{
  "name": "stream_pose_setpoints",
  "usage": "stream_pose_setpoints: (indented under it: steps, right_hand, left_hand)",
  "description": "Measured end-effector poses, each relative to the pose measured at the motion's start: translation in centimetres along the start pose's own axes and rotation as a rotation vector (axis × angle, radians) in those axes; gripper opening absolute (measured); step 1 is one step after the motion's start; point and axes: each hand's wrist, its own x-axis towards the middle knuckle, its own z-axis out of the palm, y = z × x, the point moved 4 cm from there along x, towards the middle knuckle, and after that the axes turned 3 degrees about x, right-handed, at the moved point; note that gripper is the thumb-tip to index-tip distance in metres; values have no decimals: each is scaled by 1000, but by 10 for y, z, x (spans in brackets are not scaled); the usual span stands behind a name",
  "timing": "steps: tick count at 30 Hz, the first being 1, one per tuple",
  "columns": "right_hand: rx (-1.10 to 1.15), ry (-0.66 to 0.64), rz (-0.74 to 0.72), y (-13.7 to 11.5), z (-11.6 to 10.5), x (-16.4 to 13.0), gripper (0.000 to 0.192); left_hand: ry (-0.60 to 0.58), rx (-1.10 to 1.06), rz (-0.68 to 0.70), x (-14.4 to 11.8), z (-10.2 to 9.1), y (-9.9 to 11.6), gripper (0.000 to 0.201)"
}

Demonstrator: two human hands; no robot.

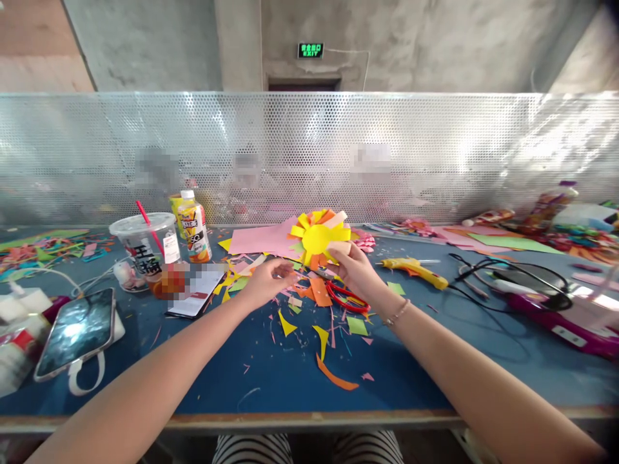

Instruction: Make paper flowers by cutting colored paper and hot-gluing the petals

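A paper flower [316, 241] with a round yellow centre and looped yellow, orange and pale pink petals is held up above the table. My right hand [352, 265] pinches it by a petal at its lower right. To its left, my left hand [271, 281] hovers with curled fingers apart and nothing visible in them. Below the hands lie scissors with red handles [347, 298], an orange paper piece [320, 292] and many coloured scraps. Behind the flower is a sheet of pink paper [264, 238].
Left stand a lidded plastic cup [145, 248] with a red straw, a drink bottle [193, 225] and phones [77, 332]. Right are a yellow glue gun [416, 270], black cables [512, 277] and a purple device [561, 322]. A perforated metal screen [300, 142] borders the table's back.
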Motion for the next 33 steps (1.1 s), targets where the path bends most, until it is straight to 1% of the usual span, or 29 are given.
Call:
stream_pose_setpoints:
  steps: [2, 4, 6, 9, 11, 14, 18, 23, 27, 30, 33]
  right_hand:
    - [2, -42, 42, 5, 8, -4, 31]
    - [-1, -72, 53, 9, 13, -7, 30]
    - [-16, -94, 45, 11, 16, -8, 29]
    - [-43, -116, 44, 12, 18, -9, 26]
    - [-44, -117, 46, 11, 19, -10, 26]
    - [-26, -107, 48, 8, 18, -10, 30]
    - [-14, -71, 66, 6, 9, -7, 31]
    - [-14, -74, 35, 7, -3, 1, 30]
    - [8, -84, 43, 6, -6, 2, 28]
    - [75, -82, 66, 4, -5, 0, 27]
    - [103, -96, 69, 1, -5, -2, 24]
  left_hand:
    - [-32, -80, 10, -2, 5, 4, 36]
    - [-53, -168, -6, -3, 8, 5, 36]
    - [-76, -261, -64, -4, 11, 3, 34]
    - [-87, -356, -181, -5, 14, -1, 26]
    - [-72, -380, -236, -6, 15, -1, 22]
    - [-50, -391, -277, -7, 13, 0, 20]
    - [-20, -383, -244, -5, 8, -1, 18]
    - [0, -324, -207, 0, 1, -6, 15]
    - [29, -218, -185, 3, -4, -13, 13]
    - [36, -44, -136, 6, -9, -21, 13]
    - [71, 248, -14, 9, -17, -25, 14]
